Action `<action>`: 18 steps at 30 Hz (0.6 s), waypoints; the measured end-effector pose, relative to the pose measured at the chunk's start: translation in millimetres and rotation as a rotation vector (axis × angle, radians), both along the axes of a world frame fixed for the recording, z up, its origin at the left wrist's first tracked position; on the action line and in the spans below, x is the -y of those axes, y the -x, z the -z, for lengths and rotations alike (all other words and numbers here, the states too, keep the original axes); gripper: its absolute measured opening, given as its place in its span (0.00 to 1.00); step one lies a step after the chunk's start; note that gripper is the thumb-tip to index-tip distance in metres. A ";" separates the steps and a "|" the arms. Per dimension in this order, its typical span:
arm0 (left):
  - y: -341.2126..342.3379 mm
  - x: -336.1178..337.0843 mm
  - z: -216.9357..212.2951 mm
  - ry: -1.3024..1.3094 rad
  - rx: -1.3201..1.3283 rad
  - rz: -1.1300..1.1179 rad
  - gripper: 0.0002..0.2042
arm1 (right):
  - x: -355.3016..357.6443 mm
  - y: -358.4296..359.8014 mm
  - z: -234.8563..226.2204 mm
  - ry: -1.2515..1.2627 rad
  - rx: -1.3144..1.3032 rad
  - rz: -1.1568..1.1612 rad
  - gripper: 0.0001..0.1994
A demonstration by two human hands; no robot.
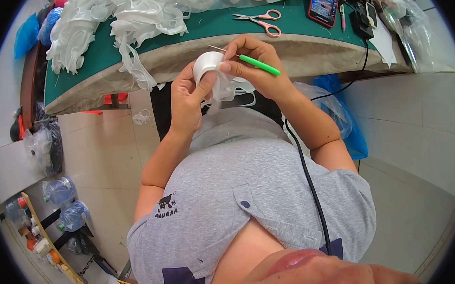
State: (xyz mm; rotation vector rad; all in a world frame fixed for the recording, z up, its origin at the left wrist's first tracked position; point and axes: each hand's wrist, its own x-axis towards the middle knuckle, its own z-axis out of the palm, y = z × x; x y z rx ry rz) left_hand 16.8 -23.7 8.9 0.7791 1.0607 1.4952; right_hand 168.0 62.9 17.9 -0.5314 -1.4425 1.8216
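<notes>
Close to the table's near edge, my left hand (186,100) is closed on a smooth white curved piece (207,62), its thumb pressed against the lower side. Thin, sheer white material (223,90) hangs below the piece between my hands. My right hand (265,72) is closed too, holding a tool with a bright green handle (260,64) and a thin metal shaft. That shaft points left above the white piece, apart from it as far as I can see. My right thumb and a finger pinch the piece's right side.
A green tabletop (205,31) carries heaps of white, frilly cut pieces (147,19). Pink-handled scissors (265,23) lie beyond my hands, with a phone (324,3) and a pen (343,18) to their right. A black cable (313,189) runs down across my shirt.
</notes>
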 end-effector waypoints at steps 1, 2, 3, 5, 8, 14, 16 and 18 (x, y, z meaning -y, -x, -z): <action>-0.8 -0.4 -1.4 0.006 0.021 0.009 0.05 | 0.6 0.3 3.4 -0.066 -0.056 0.013 0.08; 1.0 -0.5 1.2 0.006 0.020 0.007 0.05 | 1.0 1.0 4.9 -0.131 -0.113 0.025 0.08; 4.0 -0.8 6.2 -0.003 -0.003 0.039 0.04 | 2.8 0.1 3.0 -0.131 -0.114 0.023 0.08; 5.1 -0.8 7.2 -0.013 -0.026 0.072 0.04 | 8.6 -3.9 -2.2 -0.313 -0.011 0.018 0.07; 1.6 0.0 0.9 -0.099 -0.408 -0.056 0.04 | 11.0 -4.3 -4.6 -0.388 -0.047 0.053 0.07; -3.9 -1.3 -15.4 -0.090 0.012 0.061 0.09 | 1.0 -0.6 -10.6 -0.061 -0.090 0.144 0.07; -4.6 0.5 -21.2 -0.029 0.176 0.208 0.12 | -2.8 0.7 -12.8 -0.006 -0.025 0.163 0.07; 1.1 1.4 -11.8 0.070 0.085 0.277 0.13 | -4.1 2.3 -9.4 -0.018 -0.010 0.139 0.07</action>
